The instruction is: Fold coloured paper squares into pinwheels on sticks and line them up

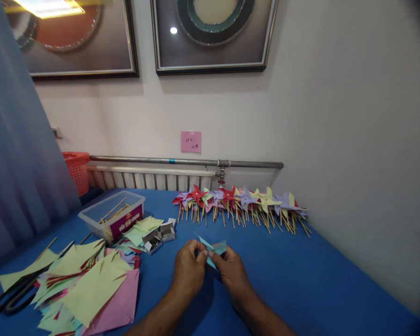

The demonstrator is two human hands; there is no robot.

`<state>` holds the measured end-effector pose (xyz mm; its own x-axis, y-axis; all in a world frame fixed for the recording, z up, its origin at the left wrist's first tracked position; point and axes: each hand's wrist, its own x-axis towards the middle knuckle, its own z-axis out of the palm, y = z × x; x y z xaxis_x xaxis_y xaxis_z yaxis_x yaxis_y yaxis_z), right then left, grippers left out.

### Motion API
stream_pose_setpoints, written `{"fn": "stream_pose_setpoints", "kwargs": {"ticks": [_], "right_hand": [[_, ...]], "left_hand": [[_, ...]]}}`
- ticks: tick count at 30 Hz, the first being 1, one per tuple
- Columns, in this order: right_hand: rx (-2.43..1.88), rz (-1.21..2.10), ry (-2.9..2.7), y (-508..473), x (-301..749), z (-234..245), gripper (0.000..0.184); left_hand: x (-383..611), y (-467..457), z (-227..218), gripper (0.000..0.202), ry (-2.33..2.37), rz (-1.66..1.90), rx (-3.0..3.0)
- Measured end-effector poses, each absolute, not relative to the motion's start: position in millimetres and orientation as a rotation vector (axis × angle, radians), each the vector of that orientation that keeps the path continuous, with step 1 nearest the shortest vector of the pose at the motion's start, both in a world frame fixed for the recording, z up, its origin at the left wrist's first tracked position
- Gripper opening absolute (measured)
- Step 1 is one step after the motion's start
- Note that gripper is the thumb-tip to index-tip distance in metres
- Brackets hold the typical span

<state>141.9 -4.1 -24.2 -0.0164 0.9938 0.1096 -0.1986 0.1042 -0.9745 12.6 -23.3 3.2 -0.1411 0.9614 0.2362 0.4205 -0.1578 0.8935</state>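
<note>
A light blue paper pinwheel (220, 248), partly folded, is held over the blue table between my two hands. My left hand (191, 266) pinches its left side, thumb and fingers closed near the middle. From the other side my right hand (233, 270) grips the paper, its thumb close to my left thumb. The fingers cover the pinwheel's centre, so whether a pin or stick is there cannot be seen. Finished pinwheels (247, 198) on thin wooden sticks lie in a long row behind my hands, in red, purple, yellow and green.
Cut paper sheets (94, 284) pile up at left, beside black-handled scissors (16, 294). A clear plastic box (91, 218) holds sticks. Small open boxes (167, 232), one with metal pins (154, 243), sit near it. A wall pipe (192, 162) runs behind the blue table (301, 289).
</note>
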Motion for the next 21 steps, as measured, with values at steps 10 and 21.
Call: {"fn": "stream_pose_setpoints", "kwargs": {"ticks": [10,21], "right_hand": [[-0.953,1.247,-1.160,-5.7,142.7,-21.2,0.041],[-0.971,1.294,-1.068,-3.1,143.7,-20.5,0.035]], "left_hand": [[10.9,-21.5,5.6,0.011,1.538,1.300,1.540],[5.0,-18.5,6.9,0.015,1.510,1.278,1.642]]}}
